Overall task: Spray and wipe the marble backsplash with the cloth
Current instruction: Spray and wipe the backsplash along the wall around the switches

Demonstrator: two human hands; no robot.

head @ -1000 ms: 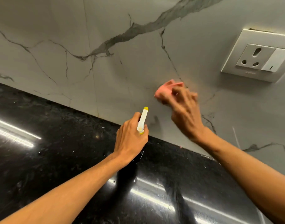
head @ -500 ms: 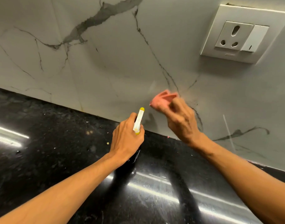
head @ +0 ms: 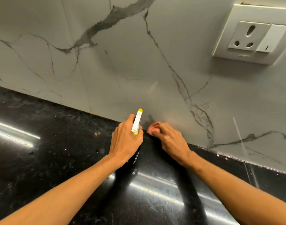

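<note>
While left hand (head: 126, 141) grips sprayer (head: 137, 122), right hand (head: 173, 141) clutches bunched pink cloth (head: 152, 128), grey-veined marble backsplash (head: 139, 62)

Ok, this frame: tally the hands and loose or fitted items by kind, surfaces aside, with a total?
Hands: 2, left hand and right hand
Spray bottle: 1, in the left hand
Pink cloth: 1, in the right hand
Socket plate: 1, on the wall
Total: 5

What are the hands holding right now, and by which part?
Left hand grips the spray bottle around its neck, below the white-and-yellow head. Right hand holds the bunched pink cloth, mostly covering it.
</note>
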